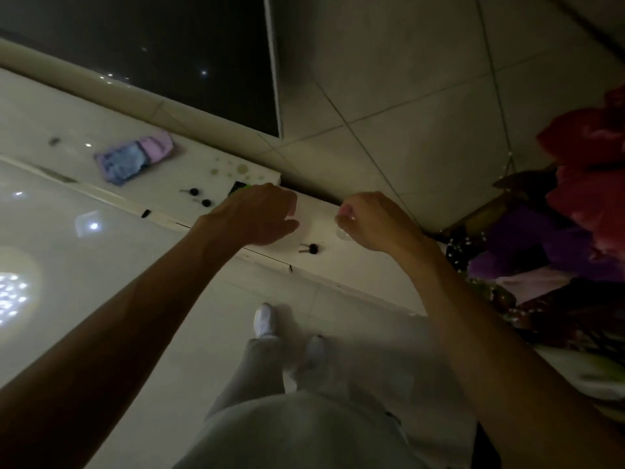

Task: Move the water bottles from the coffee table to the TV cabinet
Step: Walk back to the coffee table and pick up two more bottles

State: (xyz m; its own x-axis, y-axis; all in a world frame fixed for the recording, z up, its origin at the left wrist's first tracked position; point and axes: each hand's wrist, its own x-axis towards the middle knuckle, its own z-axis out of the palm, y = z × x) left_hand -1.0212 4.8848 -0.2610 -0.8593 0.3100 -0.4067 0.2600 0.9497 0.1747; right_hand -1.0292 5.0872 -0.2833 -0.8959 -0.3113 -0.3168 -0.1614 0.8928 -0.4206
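Hands first, since the head cam is all there is. Both of yours are stretched out over the white TV cabinet (67, 110), right below the dark TV (152, 45).

Your right hand (368, 221) is curled round a clear bottle (343, 233) with a pale cap. It's dim and mostly hidden by your fingers, so that's about all that's visible of it. It sits over the cabinet top near the right end, just right of a small key (313, 248) lying there.

Your left hand (257, 214) is palm down with the fingers bent and the thumb tucked below. I honestly cannot tell if it's grasping anything, because whatever's under it is covered. A bit of something green (241, 188) pokes out at its far edge.

More on the cabinet:
- two more dark keys (199, 197) left of your left hand
- a purple packet (133, 157) further left

Red and purple flowers (592, 164) fill the right side. Your white shoes (265, 319) are down on the glossy floor (84, 265).
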